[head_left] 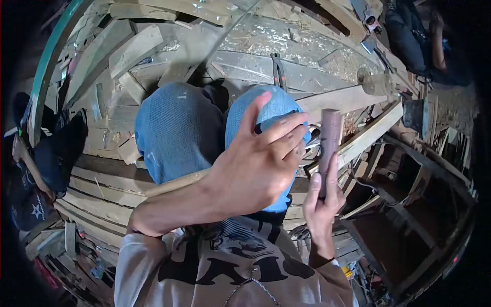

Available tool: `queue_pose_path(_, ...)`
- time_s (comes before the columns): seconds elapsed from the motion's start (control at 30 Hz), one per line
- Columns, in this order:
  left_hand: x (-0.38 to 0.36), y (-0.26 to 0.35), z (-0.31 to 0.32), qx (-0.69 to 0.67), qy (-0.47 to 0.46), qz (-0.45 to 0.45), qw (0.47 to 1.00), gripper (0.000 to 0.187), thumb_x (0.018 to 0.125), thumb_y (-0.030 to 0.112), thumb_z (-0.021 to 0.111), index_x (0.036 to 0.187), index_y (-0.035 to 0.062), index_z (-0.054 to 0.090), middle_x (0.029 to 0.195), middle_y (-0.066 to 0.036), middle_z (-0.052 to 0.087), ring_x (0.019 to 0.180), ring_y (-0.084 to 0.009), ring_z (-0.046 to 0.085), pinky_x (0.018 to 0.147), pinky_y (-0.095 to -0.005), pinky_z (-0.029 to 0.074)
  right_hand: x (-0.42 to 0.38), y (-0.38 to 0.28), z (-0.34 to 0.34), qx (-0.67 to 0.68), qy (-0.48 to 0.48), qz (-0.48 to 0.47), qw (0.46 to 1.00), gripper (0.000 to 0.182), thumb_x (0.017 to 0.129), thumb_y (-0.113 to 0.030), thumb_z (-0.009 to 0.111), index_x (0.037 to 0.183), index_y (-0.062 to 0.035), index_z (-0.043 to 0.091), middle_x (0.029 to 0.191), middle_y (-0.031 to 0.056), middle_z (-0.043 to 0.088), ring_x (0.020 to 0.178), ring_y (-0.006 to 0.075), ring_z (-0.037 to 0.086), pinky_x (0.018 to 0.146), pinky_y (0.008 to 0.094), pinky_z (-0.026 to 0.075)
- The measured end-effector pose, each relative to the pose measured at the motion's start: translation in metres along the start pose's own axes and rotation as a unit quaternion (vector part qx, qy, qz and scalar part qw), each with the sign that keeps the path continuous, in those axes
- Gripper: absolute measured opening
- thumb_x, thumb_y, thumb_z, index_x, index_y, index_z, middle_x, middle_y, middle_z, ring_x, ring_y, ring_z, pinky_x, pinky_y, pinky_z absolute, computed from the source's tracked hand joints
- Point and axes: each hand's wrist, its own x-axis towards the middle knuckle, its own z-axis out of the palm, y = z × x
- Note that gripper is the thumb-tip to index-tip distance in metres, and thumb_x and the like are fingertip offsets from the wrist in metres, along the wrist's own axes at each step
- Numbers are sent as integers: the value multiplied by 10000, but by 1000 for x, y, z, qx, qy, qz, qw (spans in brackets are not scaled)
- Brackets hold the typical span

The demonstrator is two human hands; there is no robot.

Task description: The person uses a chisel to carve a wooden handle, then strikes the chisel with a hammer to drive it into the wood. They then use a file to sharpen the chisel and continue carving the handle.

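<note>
My left hand [266, 158] stretches across my lap with its thumb raised and its fingers apart, their tips a little left of a brownish round-ended bar [331, 128]. My right hand [325, 199] grips that bar near its lower end and holds it upright. A pale wooden handle [176, 183] passes under my left forearm, its far part hidden behind the hand. Behind my left fingertips, a small piece of shiny metal shows only in part. Pincers [277, 71] with red and black grips lie beyond my right knee.
Boards and offcuts [135, 48] lie ahead on the left, and a slatted wooden surface [97, 192] is beside me. A long pale plank [371, 133] slants on the right. One person [51, 153] sits at far left, another [409, 36] at upper right, near a hatchet [369, 45].
</note>
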Motion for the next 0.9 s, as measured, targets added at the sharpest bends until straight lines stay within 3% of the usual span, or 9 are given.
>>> queue_pose_path(0.03, 0, 0, 2, -8, 5, 8, 1000, 115, 798, 23, 702, 872, -63, 719, 1021, -153, 723, 1175, -240, 624, 1101, -588, 282, -2, -3, -4, -8, 3, 46, 999, 521, 944, -39, 581, 1438, 44, 438, 817, 214, 686, 611, 253, 671, 553, 370, 515)
queue_pose_path(0.1, 0, 1, 3, -21, 2, 8, 1000, 115, 802, 25, 706, 882, -57, 716, 1038, -144, 719, 1171, -240, 626, 1104, -583, 280, 1, -6, -8, 13, 41, -2, 999, 504, 941, -43, 582, 1409, 87, 449, 792, 232, 675, 612, 279, 668, 573, 367, 518)
queue_pose_path(0.17, 0, 1, 2, -13, 5, 11, 1000, 126, 797, 32, 710, 895, -47, 711, 1052, -130, 714, 1167, -242, 626, 1103, -580, 283, 6, -10, -9, 5, 62, -90, 994, 512, 975, -79, 538, 1428, 115, 398, 700, 131, 628, 557, 143, 551, 549, 283, 449)
queue_pose_path(0.2, -3, -2, 3, -19, 3, 28, 999, 290, 766, 118, 591, 935, -86, 708, 1085, -188, 693, 1237, -262, 555, 1070, -657, 288, 9, -15, -12, -5, 51, -106, 993, 508, 970, -75, 544, 1416, 125, 406, 707, 150, 636, 555, 163, 572, 544, 295, 455)
queue_pose_path(0.37, -5, 0, 3, -10, 12, 19, 1000, 299, 773, 127, 587, 941, -87, 711, 1069, -189, 701, 1223, -270, 562, 1070, -655, 286, 16, -26, -7, -11, 6, -121, 993, 519, 923, -43, 597, 1390, 126, 444, 765, 219, 663, 584, 281, 649, 559, 353, 491)
queue_pose_path(0.5, -3, -3, -1, -23, -9, 16, 1000, 310, 760, 131, 592, 941, -91, 712, 1064, -193, 701, 1224, -275, 561, 1075, -660, 267, 11, -22, -5, -17, 37, -139, 989, 514, 923, -31, 593, 1393, 115, 448, 803, 239, 676, 595, 272, 658, 563, 338, 495)
queue_pose_path(0.6, -4, -2, 4, -43, 4, 24, 999, 317, 756, 131, 589, 945, -92, 712, 1051, -187, 700, 1220, -279, 563, 1082, -662, 247, 25, -42, -19, -60, -57, -57, 995, 529, 901, 5, 597, 1398, 107, 446, 888, 258, 693, 643, 285, 686, 614, 333, 526)
queue_pose_path(0.77, -2, -3, 0, -19, -23, 19, 999, 309, 778, 138, 575, 936, -90, 711, 1070, -181, 691, 1228, -279, 555, 1087, -660, 240, 17, -33, -13, -44, 20, -128, 991, 547, 881, 21, 617, 1398, 97, 455, 841, 243, 675, 580, 279, 639, 550, 369, 487)
queue_pose_path(0.9, -2, -2, 1, -41, -11, 24, 999, 322, 791, 149, 570, 954, -87, 718, 1081, -183, 691, 1220, -280, 558, 1095, -659, 228, 24, -42, -17, -85, -64, -47, 993, 537, 885, 14, 607, 1394, 98, 459, 986, 302, 684, 734, 337, 717, 651, 361, 545)
